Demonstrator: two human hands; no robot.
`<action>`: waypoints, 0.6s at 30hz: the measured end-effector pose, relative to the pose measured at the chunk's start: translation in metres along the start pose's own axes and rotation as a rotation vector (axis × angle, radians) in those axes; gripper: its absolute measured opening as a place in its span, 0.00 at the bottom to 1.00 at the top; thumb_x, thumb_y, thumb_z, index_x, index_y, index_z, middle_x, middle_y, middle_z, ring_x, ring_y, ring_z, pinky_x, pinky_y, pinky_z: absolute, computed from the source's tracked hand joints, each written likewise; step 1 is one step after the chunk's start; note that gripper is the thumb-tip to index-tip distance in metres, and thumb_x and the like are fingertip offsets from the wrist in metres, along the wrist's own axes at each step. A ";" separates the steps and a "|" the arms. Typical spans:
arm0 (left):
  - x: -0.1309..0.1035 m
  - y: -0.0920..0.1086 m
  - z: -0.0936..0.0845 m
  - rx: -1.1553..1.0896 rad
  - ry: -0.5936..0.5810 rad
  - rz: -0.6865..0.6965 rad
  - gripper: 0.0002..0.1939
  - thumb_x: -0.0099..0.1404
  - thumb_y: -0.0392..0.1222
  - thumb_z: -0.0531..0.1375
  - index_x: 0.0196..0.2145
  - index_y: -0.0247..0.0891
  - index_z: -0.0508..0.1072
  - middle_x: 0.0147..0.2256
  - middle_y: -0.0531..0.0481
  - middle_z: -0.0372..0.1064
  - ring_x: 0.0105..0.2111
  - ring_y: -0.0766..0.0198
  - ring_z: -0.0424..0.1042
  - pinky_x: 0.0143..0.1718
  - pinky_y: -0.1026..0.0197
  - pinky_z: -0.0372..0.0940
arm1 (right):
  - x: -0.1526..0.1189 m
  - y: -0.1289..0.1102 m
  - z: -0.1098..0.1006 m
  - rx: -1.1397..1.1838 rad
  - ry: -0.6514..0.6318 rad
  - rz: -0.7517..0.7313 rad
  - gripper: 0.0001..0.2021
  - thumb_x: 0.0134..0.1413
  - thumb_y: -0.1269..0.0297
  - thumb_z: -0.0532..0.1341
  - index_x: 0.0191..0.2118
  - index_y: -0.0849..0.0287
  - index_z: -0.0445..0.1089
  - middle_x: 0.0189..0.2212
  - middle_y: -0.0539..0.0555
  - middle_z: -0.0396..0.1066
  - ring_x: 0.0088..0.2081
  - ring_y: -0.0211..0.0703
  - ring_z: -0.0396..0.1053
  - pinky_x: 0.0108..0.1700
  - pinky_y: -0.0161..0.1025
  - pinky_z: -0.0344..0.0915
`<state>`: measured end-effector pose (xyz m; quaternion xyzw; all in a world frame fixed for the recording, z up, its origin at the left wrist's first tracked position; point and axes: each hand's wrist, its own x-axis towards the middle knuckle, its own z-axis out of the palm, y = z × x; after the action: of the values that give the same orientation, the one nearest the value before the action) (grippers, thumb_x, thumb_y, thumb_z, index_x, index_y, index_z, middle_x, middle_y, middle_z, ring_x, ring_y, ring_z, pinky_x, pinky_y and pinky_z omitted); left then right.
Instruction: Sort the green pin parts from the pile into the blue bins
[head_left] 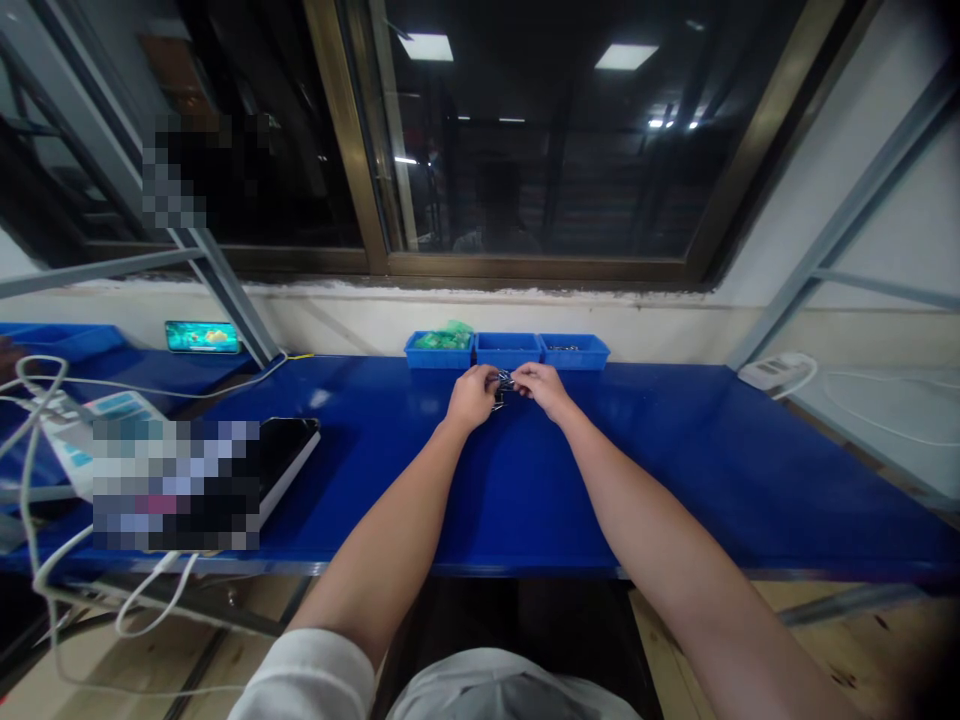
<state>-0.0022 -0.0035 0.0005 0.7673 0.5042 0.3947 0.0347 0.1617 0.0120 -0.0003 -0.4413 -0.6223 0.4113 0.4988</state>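
Observation:
My left hand [472, 397] and my right hand [543, 388] meet over the blue table [517, 490], just in front of a row of blue bins. Between their fingertips is a small bunch of thin, shiny metal pieces [505, 380], too small to name exactly. The left fingers are closed round one side of the bunch. Fingertips of the right hand pinch at its other side. A few more dark and silvery bits [498, 402] show just below the left fingers; whether they are held or lie on the table I cannot tell.
Along the back edge stand a bin with green plastic [439, 342], a middle bin [508, 342] and a right bin [574, 345] with small metal parts. At left are a dark box-shaped device [289, 450], white cables [34, 500] and a lit phone [201, 337]. A power strip [776, 370] lies at right.

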 end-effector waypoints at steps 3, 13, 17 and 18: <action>-0.001 0.000 -0.003 0.058 -0.010 -0.049 0.12 0.59 0.35 0.56 0.42 0.38 0.70 0.40 0.47 0.70 0.39 0.61 0.70 0.44 0.60 0.63 | 0.002 0.001 -0.010 -0.189 0.047 -0.018 0.12 0.42 0.55 0.60 0.22 0.60 0.67 0.17 0.49 0.66 0.19 0.34 0.60 0.25 0.33 0.56; 0.000 -0.004 -0.006 0.150 -0.117 -0.171 0.16 0.60 0.38 0.53 0.46 0.40 0.69 0.46 0.45 0.67 0.46 0.59 0.67 0.49 0.60 0.61 | 0.017 0.009 -0.044 -0.060 0.358 -0.026 0.32 0.40 0.65 0.59 0.56 0.57 0.57 0.51 0.60 0.65 0.33 0.40 0.68 0.28 0.35 0.64; 0.001 -0.007 -0.010 0.213 -0.208 -0.212 0.19 0.60 0.42 0.53 0.49 0.39 0.67 0.48 0.44 0.66 0.47 0.56 0.67 0.48 0.58 0.61 | 0.015 0.017 -0.043 -0.261 0.415 -0.014 0.29 0.40 0.69 0.58 0.54 0.61 0.61 0.44 0.59 0.70 0.33 0.40 0.69 0.36 0.39 0.66; 0.001 -0.007 -0.011 0.234 -0.239 -0.208 0.18 0.60 0.43 0.53 0.47 0.40 0.69 0.47 0.43 0.67 0.46 0.56 0.68 0.47 0.57 0.62 | 0.013 0.018 -0.041 -0.334 0.384 -0.027 0.24 0.41 0.69 0.58 0.49 0.62 0.66 0.40 0.58 0.72 0.32 0.40 0.69 0.37 0.39 0.66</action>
<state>-0.0142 -0.0036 0.0056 0.7513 0.6155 0.2337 0.0458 0.2029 0.0325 -0.0073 -0.5791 -0.5813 0.2047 0.5337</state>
